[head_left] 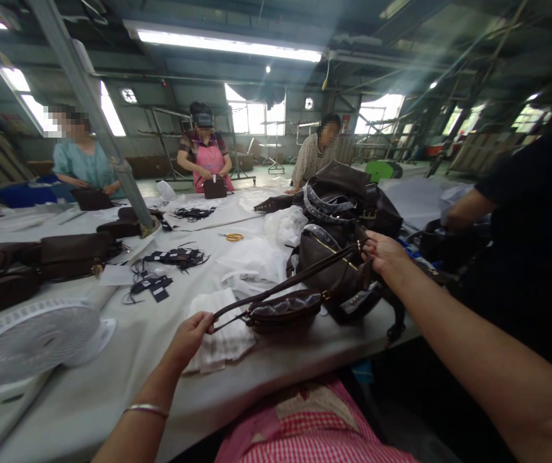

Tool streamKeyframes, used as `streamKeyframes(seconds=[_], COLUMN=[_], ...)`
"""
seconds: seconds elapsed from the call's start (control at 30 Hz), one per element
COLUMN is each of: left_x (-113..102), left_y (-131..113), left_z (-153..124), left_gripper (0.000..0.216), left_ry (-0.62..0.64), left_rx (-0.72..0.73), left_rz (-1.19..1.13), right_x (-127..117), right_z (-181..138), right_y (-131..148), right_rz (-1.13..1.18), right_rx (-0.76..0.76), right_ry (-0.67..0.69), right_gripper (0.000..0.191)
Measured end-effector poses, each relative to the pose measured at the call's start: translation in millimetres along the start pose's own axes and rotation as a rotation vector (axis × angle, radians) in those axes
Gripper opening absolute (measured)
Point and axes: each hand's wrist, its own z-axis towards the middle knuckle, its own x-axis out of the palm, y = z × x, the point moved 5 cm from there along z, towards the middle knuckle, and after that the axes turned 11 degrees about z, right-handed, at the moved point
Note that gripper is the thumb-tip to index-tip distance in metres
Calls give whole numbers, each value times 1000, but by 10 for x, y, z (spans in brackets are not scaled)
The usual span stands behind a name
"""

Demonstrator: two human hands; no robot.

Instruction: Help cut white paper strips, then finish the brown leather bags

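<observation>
My left hand is closed on one end of a dark brown strap that runs taut up to the right. My right hand grips the strap's other end beside a pile of dark brown handbags. A small brown bag lies on the white-covered table just below the strap, next to a folded white cloth.
A white desk fan stands at the near left. Brown bags, black tags, white wrapping and scissors lie across the table. A metal pillar rises at left. Three people work at the far side; another person in black stands right.
</observation>
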Motion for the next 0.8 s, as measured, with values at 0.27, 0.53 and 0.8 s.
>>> streamKeyframes(seconds=[0.27, 0.53, 0.8], left_x=[193, 644, 244], left_y=[-824, -1425, -848], left_z=[478, 936, 960], left_gripper=[66, 59, 53], left_ry=[356, 450, 91], left_rx=[103, 216, 243], left_rz=[219, 486, 436], right_x=[219, 479, 158], right_z=[-100, -252, -2], right_y=[-104, -22, 219], right_rz=[36, -39, -105], right_rx=[35, -12, -116], right_ry=[56, 106, -139], right_gripper=[31, 23, 9])
